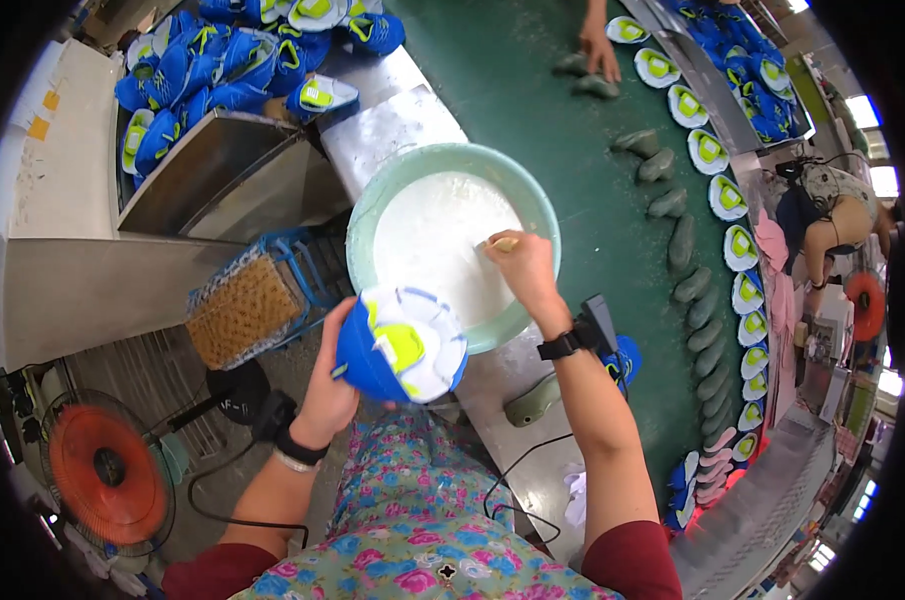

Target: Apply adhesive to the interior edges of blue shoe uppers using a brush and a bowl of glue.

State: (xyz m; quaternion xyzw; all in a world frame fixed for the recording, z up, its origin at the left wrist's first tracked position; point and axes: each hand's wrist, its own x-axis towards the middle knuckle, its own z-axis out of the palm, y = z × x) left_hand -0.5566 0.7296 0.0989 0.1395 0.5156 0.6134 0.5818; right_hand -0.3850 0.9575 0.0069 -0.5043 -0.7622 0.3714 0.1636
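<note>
Curled hands (335,378) (523,268) around shoe (403,345) and handle (506,243)

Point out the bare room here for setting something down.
Widest: the green belt between the tub and the dark foot forms. Smaller: the metal tabletop between the tub and the blue shoe pile. Crowded: the belt's right side, lined with forms and white-and-yellow shoes.

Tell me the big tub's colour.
The tub is pale green, seen best in the head view.
</note>
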